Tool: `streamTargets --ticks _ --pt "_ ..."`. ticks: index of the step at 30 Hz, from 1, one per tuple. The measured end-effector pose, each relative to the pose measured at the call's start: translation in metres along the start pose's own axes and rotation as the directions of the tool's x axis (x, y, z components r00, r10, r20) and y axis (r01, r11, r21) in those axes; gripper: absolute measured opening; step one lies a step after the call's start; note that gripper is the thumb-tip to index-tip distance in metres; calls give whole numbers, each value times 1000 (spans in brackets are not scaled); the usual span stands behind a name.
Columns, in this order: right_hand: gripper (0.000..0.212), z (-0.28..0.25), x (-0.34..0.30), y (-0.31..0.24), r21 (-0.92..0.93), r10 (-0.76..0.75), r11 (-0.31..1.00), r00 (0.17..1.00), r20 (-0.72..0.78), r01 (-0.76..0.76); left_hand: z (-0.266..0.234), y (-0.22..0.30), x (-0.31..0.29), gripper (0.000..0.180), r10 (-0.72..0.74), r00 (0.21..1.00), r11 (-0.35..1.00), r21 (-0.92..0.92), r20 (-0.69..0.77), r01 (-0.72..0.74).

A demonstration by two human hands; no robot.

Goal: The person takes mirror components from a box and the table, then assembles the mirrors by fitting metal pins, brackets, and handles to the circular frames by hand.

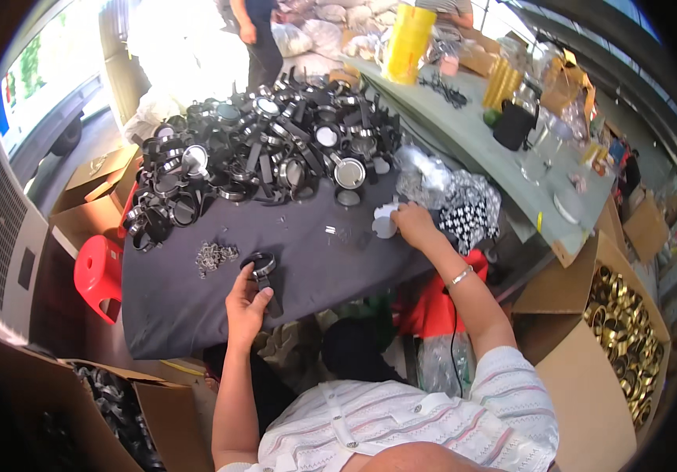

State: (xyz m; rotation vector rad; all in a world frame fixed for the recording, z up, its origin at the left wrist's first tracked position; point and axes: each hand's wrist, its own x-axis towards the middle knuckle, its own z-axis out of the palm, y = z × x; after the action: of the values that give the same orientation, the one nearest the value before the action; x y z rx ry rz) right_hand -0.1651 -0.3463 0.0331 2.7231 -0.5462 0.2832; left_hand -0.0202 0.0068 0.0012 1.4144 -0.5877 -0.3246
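The left hand (246,303) has its grip closed around a black strap with a round ring (262,267), lying on the dark surface (197,303) near a small heap of metal clips (214,256). The right hand (413,224) pinches white paper discs (386,220) just below the big pile of black straps (268,149).

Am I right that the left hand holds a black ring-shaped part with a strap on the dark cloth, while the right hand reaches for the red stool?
Not quite. In the head view the right hand reaches a small stack of white round discs, not the red stool. The left hand does hold the black ring-shaped part with a strap on the dark cloth.
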Motion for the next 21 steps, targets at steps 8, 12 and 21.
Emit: streamTargets --ticks 8,12,21 --pt "15 -10 20 32 315 -146 940 989 17 133 1 -3 3 54 11 1000 1000 -17 26 -10" --pt "9 -32 22 31 386 -24 923 999 37 8 2 -11 6 56 27 999 999 -40 21 -26" --pt "13 -52 -26 -109 90 -370 866 751 -547 493 5 0 5 59 -9 1000 1000 -15 -13 9"
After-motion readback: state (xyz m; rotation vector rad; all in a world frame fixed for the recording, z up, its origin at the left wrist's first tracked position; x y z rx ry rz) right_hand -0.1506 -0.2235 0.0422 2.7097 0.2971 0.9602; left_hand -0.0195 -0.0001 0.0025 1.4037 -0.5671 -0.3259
